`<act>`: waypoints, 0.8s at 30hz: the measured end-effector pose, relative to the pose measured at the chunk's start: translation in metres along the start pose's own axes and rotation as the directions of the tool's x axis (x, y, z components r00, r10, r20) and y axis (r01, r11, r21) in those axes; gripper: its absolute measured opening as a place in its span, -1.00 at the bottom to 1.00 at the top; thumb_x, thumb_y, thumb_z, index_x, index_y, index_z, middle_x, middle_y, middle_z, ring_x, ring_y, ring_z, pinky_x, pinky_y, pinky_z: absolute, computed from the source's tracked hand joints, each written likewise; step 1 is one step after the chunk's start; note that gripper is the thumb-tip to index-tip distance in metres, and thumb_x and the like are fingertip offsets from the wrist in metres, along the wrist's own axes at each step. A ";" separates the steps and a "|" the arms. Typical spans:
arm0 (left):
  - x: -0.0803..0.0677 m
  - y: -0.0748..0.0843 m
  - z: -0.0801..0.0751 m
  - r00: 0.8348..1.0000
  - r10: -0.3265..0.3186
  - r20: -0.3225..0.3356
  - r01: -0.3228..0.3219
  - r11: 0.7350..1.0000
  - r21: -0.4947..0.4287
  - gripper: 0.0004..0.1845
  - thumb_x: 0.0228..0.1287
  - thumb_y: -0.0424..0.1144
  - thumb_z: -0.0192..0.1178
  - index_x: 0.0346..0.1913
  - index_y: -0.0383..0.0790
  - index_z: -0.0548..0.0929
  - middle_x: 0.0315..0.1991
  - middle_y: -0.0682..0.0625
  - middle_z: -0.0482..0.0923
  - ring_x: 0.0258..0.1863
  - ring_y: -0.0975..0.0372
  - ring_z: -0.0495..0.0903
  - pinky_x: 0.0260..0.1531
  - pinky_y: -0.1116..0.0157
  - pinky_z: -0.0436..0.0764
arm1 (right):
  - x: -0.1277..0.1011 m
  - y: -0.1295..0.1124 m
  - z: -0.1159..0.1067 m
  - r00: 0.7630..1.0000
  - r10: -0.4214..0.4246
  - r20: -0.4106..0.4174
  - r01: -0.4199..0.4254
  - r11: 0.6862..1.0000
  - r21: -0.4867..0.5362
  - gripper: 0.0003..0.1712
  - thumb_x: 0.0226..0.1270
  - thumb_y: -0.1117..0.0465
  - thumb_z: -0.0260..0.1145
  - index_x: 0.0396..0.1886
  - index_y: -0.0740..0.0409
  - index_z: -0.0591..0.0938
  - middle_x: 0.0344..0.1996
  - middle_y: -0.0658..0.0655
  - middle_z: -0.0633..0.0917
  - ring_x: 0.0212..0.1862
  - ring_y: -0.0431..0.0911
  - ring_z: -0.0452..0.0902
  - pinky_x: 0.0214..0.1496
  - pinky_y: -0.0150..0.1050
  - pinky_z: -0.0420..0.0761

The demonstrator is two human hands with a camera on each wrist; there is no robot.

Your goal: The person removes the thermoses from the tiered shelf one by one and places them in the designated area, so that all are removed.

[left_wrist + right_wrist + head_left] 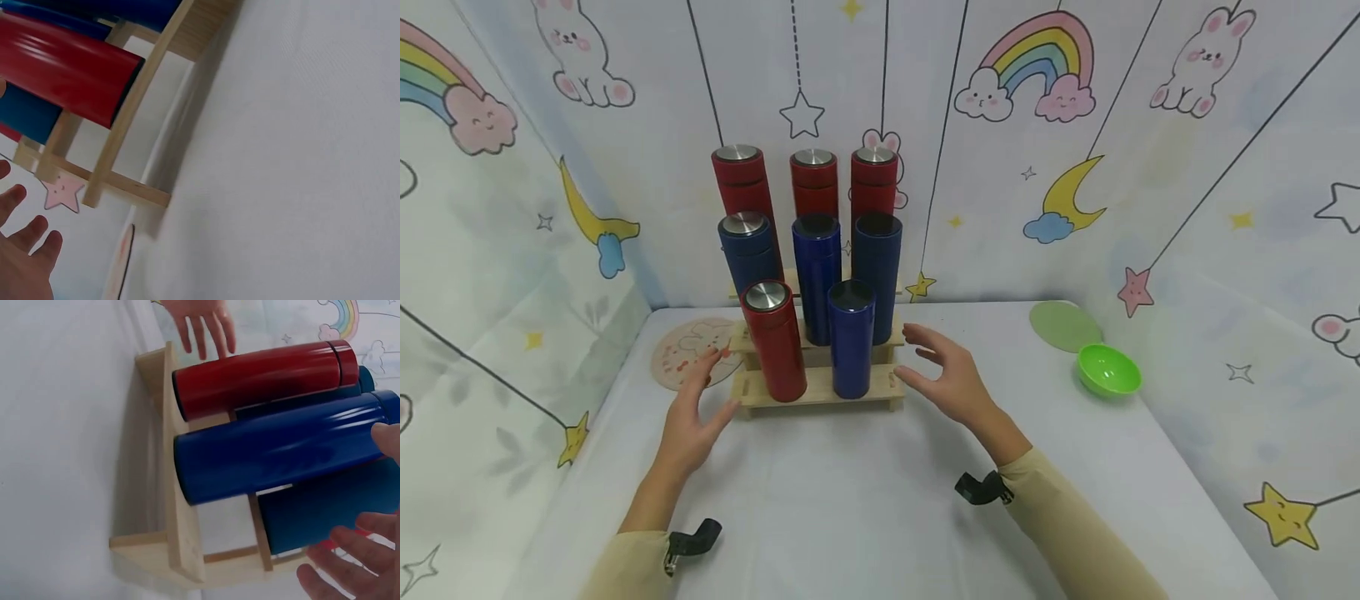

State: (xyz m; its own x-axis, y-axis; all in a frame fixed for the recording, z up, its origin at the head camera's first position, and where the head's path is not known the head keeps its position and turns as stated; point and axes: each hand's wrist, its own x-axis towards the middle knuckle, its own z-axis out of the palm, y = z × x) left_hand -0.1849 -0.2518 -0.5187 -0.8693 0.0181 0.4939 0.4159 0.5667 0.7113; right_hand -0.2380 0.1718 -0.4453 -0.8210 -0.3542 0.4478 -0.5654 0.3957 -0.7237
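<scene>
From my head view, my left hand [688,417] and right hand [947,375] flank the wooden rack [820,387], fingers spread and holding nothing. The red flask [775,342] and blue flask [851,337] stand upright on its front step, long axes vertical, lids up. I judge closing evenly low on the bodies would avoid tipping them.

My left wrist view shows the red flask [62,69] and splayed fingers [25,234] apart from it.

My right wrist view shows the blue flask [281,447], fingers [356,550] near, not touching.
</scene>
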 end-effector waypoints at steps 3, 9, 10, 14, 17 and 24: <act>0.000 -0.007 0.008 1.000 -0.020 0.001 0.020 0.998 -0.066 -0.16 0.41 -0.41 0.40 0.69 -0.22 0.30 0.67 -0.12 0.25 0.62 -0.08 0.23 0.45 0.50 0.26 | 0.002 0.003 0.007 0.999 0.025 0.033 -0.025 1.000 0.017 -0.20 0.46 0.04 0.54 0.59 0.13 0.49 0.43 0.13 0.62 0.41 0.02 0.57 0.37 0.03 0.64; 0.005 -0.018 0.024 0.999 -0.045 0.012 0.047 0.982 -0.185 -0.25 0.46 -0.47 0.36 0.64 -0.29 0.35 0.68 -0.17 0.23 0.60 -0.12 0.25 0.49 0.32 0.37 | 0.005 0.008 0.019 0.998 0.051 0.041 -0.054 0.995 0.086 -0.22 0.42 0.07 0.58 0.56 0.12 0.53 0.39 0.10 0.66 0.37 0.14 0.60 0.33 0.03 0.67; 0.006 -0.019 0.026 0.998 -0.055 0.010 0.056 0.980 -0.191 -0.26 0.47 -0.46 0.36 0.64 -0.29 0.36 0.68 -0.16 0.23 0.59 -0.13 0.26 0.50 0.25 0.39 | 0.006 0.008 0.022 0.998 0.056 0.039 -0.059 0.994 0.094 -0.22 0.42 0.08 0.59 0.56 0.09 0.53 0.38 0.07 0.66 0.36 0.14 0.61 0.33 0.02 0.67; 0.006 -0.022 0.031 0.993 -0.118 0.007 0.117 0.972 -0.203 -0.27 0.52 -0.41 0.35 0.66 -0.23 0.35 0.66 -0.15 0.26 0.59 -0.12 0.27 0.52 0.01 0.37 | 0.007 0.007 0.031 0.996 0.073 0.041 -0.078 0.990 0.115 -0.21 0.41 0.05 0.60 0.56 0.05 0.53 0.40 0.04 0.64 0.35 0.11 0.62 0.33 0.00 0.67; 0.003 -0.025 0.035 0.984 -0.178 0.027 0.180 0.963 -0.199 -0.27 0.56 -0.35 0.33 0.68 -0.18 0.32 0.68 -0.11 0.23 0.62 -0.12 0.23 0.55 0.12 0.34 | 0.006 0.006 0.038 0.996 0.080 0.047 -0.085 0.987 0.133 -0.19 0.40 0.05 0.61 0.56 0.08 0.52 0.41 0.06 0.63 0.35 0.11 0.62 0.34 0.02 0.66; -0.005 -0.025 0.041 0.975 -0.212 0.074 0.223 0.946 -0.234 -0.29 0.61 -0.29 0.27 0.71 -0.10 0.31 0.75 -0.02 0.08 0.68 -0.07 0.11 0.38 0.60 0.27 | 0.007 0.006 0.044 0.995 0.089 0.038 -0.094 0.986 0.136 -0.20 0.37 0.04 0.62 0.52 0.14 0.54 0.36 0.07 0.67 0.33 0.02 0.64 0.34 -0.04 0.66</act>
State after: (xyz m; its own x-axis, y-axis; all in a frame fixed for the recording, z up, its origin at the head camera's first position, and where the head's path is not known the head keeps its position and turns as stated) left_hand -0.2021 -0.2319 -0.5594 -0.9550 -0.0415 0.2937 0.2619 0.3472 0.9005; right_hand -0.2436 0.1344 -0.4696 -0.8644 -0.3498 0.3610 -0.4702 0.3085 -0.8269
